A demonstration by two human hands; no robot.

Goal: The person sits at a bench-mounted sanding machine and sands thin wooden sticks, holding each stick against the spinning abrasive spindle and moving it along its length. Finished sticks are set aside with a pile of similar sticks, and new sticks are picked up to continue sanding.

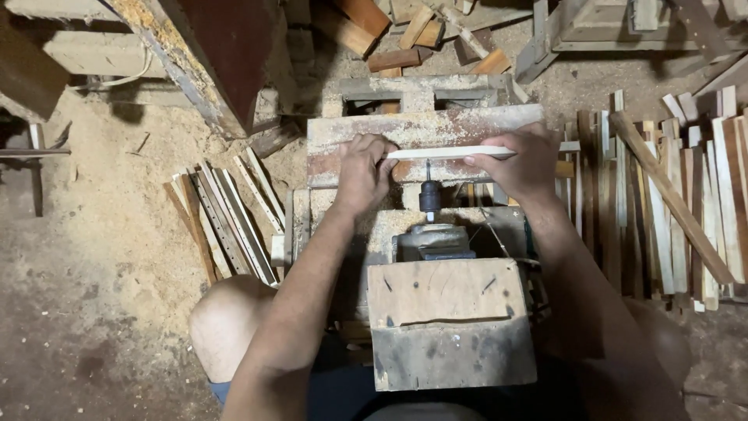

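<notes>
Both my hands hold one thin pale wooden slat flat across a dusty wooden rest. My left hand grips its left end, my right hand its right end. A horizontal drill chuck with a bit points at the slat's near edge, the bit's tip touching or just short of it. Behind the chuck sits the grey motor housing, under a worn wooden box cover.
A pile of drilled slats lies on the sawdust floor at left. A bigger stack of wooden strips lies at right. Offcut blocks are scattered behind the rest. My bare knee is at lower left.
</notes>
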